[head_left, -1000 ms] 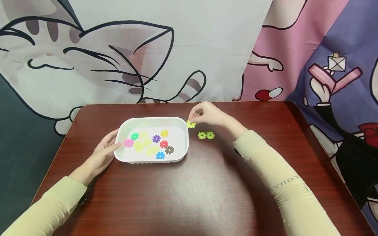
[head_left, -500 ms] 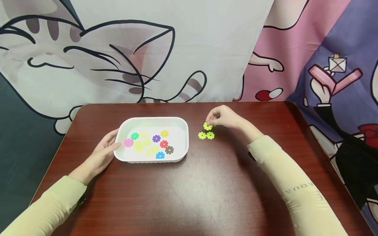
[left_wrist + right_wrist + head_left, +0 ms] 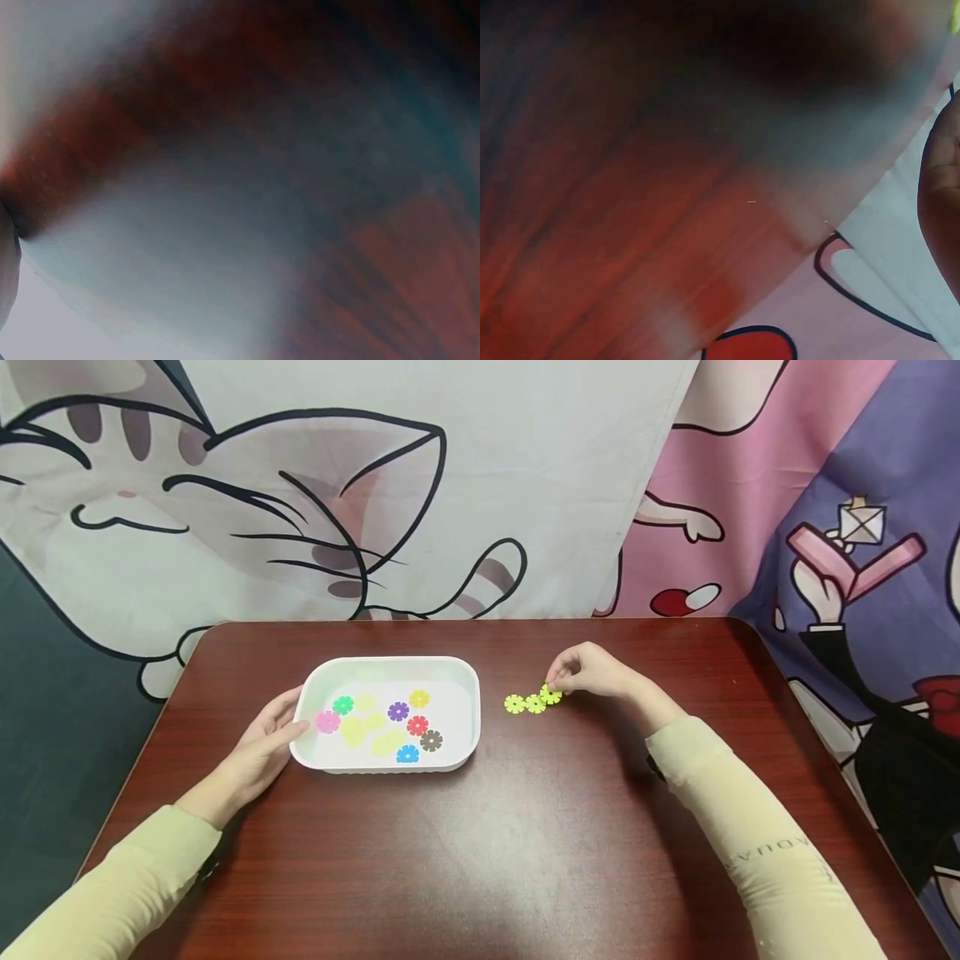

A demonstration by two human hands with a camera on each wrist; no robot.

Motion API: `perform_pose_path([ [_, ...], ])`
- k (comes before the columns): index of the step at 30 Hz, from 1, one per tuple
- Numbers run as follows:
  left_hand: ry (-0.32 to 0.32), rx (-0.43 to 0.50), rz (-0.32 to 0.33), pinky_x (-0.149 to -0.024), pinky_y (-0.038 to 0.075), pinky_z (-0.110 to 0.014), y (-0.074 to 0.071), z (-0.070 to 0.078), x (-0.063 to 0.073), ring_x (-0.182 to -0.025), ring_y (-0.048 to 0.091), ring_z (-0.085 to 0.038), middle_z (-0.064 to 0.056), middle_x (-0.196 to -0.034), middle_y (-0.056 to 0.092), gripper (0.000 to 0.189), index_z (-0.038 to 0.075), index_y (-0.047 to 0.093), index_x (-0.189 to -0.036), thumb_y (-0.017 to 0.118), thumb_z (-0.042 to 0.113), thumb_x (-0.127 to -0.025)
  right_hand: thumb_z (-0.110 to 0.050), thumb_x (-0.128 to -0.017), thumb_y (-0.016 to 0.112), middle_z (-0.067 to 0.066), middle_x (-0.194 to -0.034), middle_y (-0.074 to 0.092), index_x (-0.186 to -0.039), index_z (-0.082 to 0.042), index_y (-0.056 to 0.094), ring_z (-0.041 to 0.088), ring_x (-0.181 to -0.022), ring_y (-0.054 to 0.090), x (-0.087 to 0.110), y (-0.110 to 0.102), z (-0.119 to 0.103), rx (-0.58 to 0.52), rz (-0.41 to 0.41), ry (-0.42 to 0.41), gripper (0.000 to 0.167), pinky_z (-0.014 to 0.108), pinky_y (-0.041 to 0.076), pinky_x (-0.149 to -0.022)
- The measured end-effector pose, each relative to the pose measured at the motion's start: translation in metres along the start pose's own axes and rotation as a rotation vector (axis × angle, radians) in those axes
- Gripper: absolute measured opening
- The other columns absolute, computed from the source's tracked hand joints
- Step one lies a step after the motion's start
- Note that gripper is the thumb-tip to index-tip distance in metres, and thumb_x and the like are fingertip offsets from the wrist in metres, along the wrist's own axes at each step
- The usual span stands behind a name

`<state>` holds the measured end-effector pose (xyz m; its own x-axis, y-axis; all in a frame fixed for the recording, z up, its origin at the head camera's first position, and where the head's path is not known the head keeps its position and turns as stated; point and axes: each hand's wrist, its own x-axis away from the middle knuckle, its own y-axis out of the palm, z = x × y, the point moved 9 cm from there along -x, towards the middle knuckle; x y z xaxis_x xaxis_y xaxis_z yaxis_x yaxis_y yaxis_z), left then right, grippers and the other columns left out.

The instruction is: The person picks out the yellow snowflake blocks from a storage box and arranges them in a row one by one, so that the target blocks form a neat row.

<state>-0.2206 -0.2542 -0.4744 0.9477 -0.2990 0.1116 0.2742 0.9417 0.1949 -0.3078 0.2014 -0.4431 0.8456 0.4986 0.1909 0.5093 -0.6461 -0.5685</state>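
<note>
My left hand (image 3: 258, 745) grips the left end of a white plastic tray (image 3: 459, 697), its thumb over the rim and its fingers along the outside. To the right of the tray, my right hand (image 3: 591, 670) pinches a yellow-green notched disc (image 3: 552, 695) between thumb and fingertips. That disc is at the right end of a short row, overlapping the middle yellow-green disc (image 3: 535, 703) in the head view; the left disc (image 3: 514, 703) lies beside it on the table. In the right wrist view only part of the hand (image 3: 941, 195) shows, at the right edge.
Inside the tray are several coloured discs, among them a pink one (image 3: 327, 721), a purple one (image 3: 398, 712) and a blue one (image 3: 408, 753). The dark red wooden table (image 3: 480, 860) ends at a cartoon-printed cloth (image 3: 570, 510) behind. The left wrist view is mostly blurred.
My right hand has carried the yellow-green disc from the tray's right rim, rightward past the two lying discs, and down to the right end of their row. My left hand keeps its place on the tray.
</note>
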Motion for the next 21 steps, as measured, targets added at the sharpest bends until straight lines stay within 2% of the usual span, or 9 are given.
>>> perform_pose_path([
  [13, 0.006, 0.001, 0.005, -0.101, 0.052, -0.012, 0.000, 0.001, 0.000, -0.129, 0.054, 0.007, 0.016, -0.144, 0.050, 0.046, 0.022, 0.043, -0.147, 0.052, 0.000, -0.108, 0.001, -0.090, 0.079, 0.016, -0.084, 0.077, -0.096, 0.003, 0.078, 0.005, -0.072, 0.065, 0.009, 0.003, 0.019, 0.032, 0.014, 0.033, 0.006, 0.021, 0.055, -0.068],
  [21, 0.006, 0.002, 0.006, -0.101, 0.052, -0.013, 0.001, 0.001, -0.001, -0.130, 0.055, 0.006, 0.016, -0.144, 0.051, 0.046, 0.022, 0.043, -0.148, 0.052, 0.000, -0.108, -0.001, -0.089, 0.079, 0.010, -0.083, 0.078, -0.093, 0.001, 0.078, 0.004, -0.074, 0.066, 0.009, 0.003, 0.018, 0.119, 0.047, 0.006, 0.005, 0.019, 0.053, -0.072],
])
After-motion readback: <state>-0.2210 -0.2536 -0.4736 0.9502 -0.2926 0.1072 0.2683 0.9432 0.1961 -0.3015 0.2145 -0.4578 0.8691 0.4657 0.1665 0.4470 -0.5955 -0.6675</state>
